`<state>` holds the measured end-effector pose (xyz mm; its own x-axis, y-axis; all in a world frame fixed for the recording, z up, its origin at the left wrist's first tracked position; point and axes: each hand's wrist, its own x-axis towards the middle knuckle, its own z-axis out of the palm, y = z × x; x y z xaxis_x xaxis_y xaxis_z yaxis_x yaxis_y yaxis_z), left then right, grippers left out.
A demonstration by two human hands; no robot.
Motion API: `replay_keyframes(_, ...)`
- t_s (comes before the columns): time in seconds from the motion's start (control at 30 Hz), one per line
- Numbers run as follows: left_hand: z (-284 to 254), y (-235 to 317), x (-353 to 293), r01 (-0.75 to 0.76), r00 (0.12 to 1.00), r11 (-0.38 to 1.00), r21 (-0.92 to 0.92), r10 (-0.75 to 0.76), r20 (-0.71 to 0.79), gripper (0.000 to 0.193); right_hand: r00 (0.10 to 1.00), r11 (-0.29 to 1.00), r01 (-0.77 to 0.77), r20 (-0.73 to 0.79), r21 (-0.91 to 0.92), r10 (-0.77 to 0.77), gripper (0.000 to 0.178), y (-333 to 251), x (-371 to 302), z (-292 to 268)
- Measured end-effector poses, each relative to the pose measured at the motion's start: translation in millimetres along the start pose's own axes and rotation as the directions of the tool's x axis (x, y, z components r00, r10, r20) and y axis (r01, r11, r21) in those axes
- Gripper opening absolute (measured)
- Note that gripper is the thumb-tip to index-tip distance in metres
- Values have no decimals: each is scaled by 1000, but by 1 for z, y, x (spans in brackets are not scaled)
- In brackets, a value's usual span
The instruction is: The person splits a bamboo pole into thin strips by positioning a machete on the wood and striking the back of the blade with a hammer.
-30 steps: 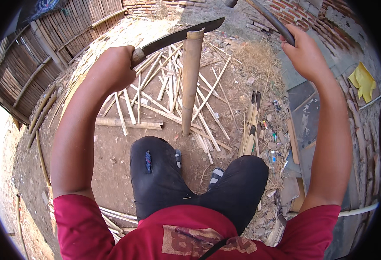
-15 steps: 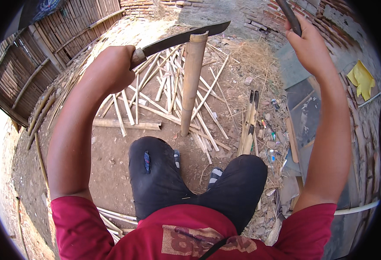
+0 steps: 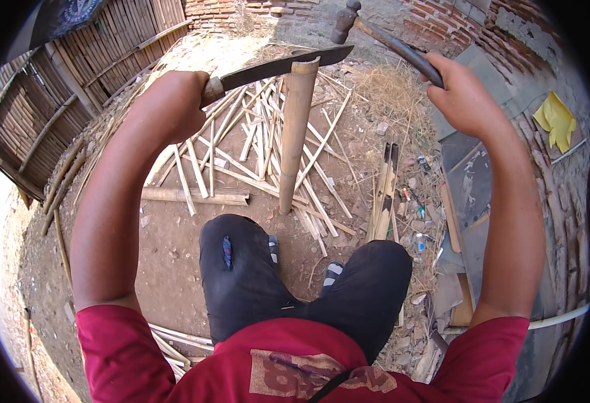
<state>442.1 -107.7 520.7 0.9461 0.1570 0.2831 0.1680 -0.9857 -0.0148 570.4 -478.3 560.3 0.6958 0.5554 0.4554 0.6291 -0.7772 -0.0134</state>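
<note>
My left hand (image 3: 177, 104) is closed round the wooden handle of a machete (image 3: 261, 70). Its long dark blade lies crosswise at the top end of an upright bamboo pole (image 3: 299, 127), whose near rim covers part of the blade. How deep the edge sits in the bamboo I cannot tell. The pole's foot stands on the ground just beyond my knees. My right hand (image 3: 461, 93) grips the dark handle of a hammer (image 3: 344, 27). The hammer's head is up beyond the blade's tip, apart from blade and pole in the picture.
Split bamboo strips (image 3: 261, 141) lie scattered behind the pole. A bamboo length (image 3: 201, 195) rests on the dirt at left. Dark-stained bamboo pieces (image 3: 383, 195), litter and flat boards (image 3: 473, 181) lie at right, beside a yellow cloth-like piece (image 3: 555, 121). A bamboo fence (image 3: 114, 50) stands far left.
My right hand has come lower and inward, bringing the hammer's head into view near the blade's tip. The machete, my left hand and the pole have barely shifted.
</note>
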Motion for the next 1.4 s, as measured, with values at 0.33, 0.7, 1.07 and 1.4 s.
replay_keyframes(0.33,0,-4,1,-22,999,998,56,24,-39,25,993,994,-104,-51,-36,102,16,-6,-13,27)
replay_keyframes(0.7,-6,-1,-6,9,1000,999,46,-9,-6,27,988,985,-147,58,94,142,20,-2,-9,33)
replay_keyframes(1.07,6,-9,-1,-1,1000,998,59,1,1,27,974,955,-225,83,195,213,21,-6,-16,46)
replay_keyframes(1.4,7,-6,2,-3,1000,998,55,2,14,26,985,984,-153,-65,90,159,23,-9,-16,56)
